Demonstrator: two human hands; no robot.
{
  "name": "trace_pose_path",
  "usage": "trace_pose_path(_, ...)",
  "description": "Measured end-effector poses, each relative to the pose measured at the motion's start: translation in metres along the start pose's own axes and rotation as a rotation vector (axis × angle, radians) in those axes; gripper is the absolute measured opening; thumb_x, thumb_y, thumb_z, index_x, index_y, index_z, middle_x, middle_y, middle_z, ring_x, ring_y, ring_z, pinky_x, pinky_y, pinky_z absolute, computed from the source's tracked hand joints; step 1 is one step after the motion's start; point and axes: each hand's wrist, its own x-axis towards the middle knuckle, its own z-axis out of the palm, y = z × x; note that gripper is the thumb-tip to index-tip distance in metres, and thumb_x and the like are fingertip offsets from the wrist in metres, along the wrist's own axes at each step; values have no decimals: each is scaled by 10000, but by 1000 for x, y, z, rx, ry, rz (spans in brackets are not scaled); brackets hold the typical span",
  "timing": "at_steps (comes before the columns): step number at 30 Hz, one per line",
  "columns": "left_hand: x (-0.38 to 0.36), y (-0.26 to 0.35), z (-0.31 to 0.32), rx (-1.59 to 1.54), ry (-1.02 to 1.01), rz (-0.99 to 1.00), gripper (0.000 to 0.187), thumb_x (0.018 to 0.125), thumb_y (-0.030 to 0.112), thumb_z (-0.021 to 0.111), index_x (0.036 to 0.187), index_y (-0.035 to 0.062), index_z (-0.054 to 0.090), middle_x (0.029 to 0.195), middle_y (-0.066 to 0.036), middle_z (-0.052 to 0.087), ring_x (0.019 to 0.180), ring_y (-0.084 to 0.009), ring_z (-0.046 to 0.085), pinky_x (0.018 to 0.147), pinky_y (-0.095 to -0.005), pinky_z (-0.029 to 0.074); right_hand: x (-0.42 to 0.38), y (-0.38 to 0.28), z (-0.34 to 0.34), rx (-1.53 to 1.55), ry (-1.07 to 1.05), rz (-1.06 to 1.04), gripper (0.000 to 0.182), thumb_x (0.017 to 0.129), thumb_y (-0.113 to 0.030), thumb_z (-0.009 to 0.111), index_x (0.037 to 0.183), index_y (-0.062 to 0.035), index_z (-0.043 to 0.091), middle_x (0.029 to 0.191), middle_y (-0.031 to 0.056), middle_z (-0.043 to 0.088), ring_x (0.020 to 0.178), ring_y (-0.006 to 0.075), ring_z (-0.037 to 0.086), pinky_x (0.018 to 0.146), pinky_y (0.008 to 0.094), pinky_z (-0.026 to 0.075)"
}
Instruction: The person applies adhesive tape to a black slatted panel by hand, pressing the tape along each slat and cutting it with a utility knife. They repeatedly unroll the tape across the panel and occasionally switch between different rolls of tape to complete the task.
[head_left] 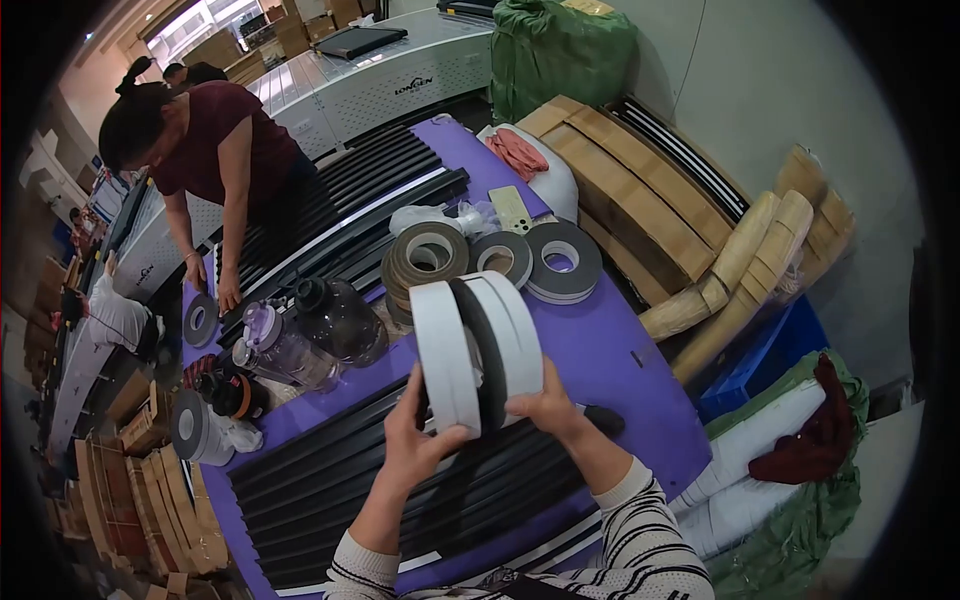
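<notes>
Left hand [420,435] and right hand [545,403] grip white-edged tape rolls [447,360], side by side, above a purple table [635,370], where long black strips [330,480] lie on the near side. Beyond the held pair rest other rolls [578,283] and, smaller, a phone [510,210]. The step in hand appears to be handling the pair in mid-air; the next move likely calls for both hands to stay firm, letting neither roll slip

the right hand's [548,405] fingers are mostly hidden behind white rolls [447,355]; striped sleeves [645,530] are cut off below.
</notes>
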Motion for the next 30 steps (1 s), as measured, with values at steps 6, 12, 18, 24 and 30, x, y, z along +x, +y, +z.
trace_pose_path(6,18,-14,18,137,38,66,856,657,217,708,1294,-53,204,1222,-181,418,1094,-238,447,909,-322,356,14,-9,3,-68,15,3,808,591,-266,770,1207,13,327,1055,82,484,978,162,467,851,289,373)
trace_pose_path(12,2,-23,-9,-167,171,-161,854,658,212,699,1302,-42,200,1174,-156,461,1029,-211,488,885,-316,376,50,-19,-49,-547,270,-204,817,560,-264,770,1197,24,348,1088,139,489,983,214,486,836,310,381)
trace_pose_path(18,-19,-15,-11,-291,144,-158,875,664,228,703,1313,-28,176,1199,-129,427,1046,-191,467,889,-307,370,119,29,-170,-1869,116,95,818,555,-297,754,1178,38,342,1028,218,505,974,347,487,844,400,377)
trace_pose_path(24,-26,-30,-4,145,171,-141,929,627,240,738,1302,-46,168,1196,-205,418,1079,-270,455,895,-332,366,44,30,-25,-605,12,76,350,729,-191,630,1007,-1,536,962,103,548,854,154,519,749,285,427)
trace_pose_path(30,-29,-16,-2,254,-26,-176,990,525,232,803,1278,-63,232,1207,-181,430,1098,-240,448,918,-351,365,-8,52,38,125,-192,265,649,672,-325,708,1149,6,418,1052,91,516,957,165,499,825,293,411)
